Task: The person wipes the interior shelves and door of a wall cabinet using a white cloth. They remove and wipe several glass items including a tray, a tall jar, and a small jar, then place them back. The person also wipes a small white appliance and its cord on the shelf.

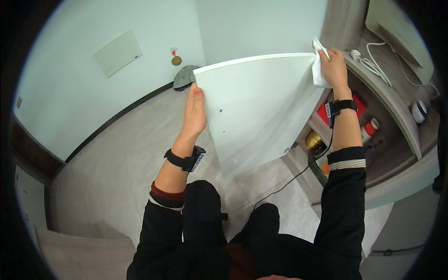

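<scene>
A white cabinet door (262,105) stands swung out before me, with a metal hinge (290,148) near its lower right. Two small holes mark its face toward the left. My left hand (196,113) grips the door's left edge near the top corner, thumb on the near face and fingers hidden behind. At the upper right corner, my right hand (336,71) holds a crumpled white cloth or tissue (318,75) against the door's edge. Both wrists wear black straps with small devices.
To the right, an open wooden cabinet (392,101) holds a red-and-white can (370,127), a gold roll (313,140) and red items. A coiled white cable (371,66) lies on top. A dark cable (280,189) hangs from my right wrist. A grey fabric item (185,77) rests by the wall.
</scene>
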{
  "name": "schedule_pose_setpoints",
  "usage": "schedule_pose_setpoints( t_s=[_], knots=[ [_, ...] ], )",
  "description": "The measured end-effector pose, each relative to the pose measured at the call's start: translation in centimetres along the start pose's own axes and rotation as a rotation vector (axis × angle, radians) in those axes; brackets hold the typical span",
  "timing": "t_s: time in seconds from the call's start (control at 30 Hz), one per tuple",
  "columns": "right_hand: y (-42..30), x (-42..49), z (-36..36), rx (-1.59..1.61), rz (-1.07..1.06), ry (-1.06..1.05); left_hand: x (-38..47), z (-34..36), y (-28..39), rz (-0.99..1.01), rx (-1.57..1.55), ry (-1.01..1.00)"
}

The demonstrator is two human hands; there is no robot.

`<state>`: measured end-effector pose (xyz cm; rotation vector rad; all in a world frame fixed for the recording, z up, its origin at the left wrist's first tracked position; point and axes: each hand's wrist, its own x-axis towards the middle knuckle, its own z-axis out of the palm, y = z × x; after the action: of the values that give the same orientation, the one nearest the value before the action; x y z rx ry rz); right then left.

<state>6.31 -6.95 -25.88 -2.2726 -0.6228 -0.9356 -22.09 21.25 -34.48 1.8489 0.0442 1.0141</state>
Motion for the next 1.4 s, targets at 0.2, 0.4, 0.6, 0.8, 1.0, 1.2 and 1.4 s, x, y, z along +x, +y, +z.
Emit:
schedule_pose_setpoints(
  t_s=[0.2, 0.4, 0.6, 0.8, 1.0, 1.2, 1.4],
  knots=[
    [-1.2, -3.3, 4.6, 0.188, 0.024, 0.301, -2.5, 1.0, -2.3, -0.311, -0.234, -0.016],
    [-15.9, -11.5, 8.1, 0.870, -0.055, 0.318, -2.9, 1.6, -4.7, -0.446, -0.462, 0.080],
    [-23.4, -18.6, 10.0, 0.625, -0.767, 0.248, -4.4, -0.3, -7.9, -0.547, -0.636, 0.082],
    [-9.9, -9.8, 9.1, 0.499, -0.509, 0.297, -4.7, 0.8, -9.5, -0.400, -0.605, -0.101],
    [-4.6, -5.8, 8.8, 0.224, 0.101, 0.701, -7.9, 3.4, -11.7, -0.578, -0.616, -0.003],
    [-15.7, -21.5, 14.8, 0.332, -0.425, 0.281, -7.8, 2.6, -15.1, -0.491, -0.635, -0.032],
    [-13.5, -34.5, 20.4, 0.363, -0.664, 0.031, -7.8, 1.8, -16.2, -0.616, -0.604, -0.021]
  ],
)
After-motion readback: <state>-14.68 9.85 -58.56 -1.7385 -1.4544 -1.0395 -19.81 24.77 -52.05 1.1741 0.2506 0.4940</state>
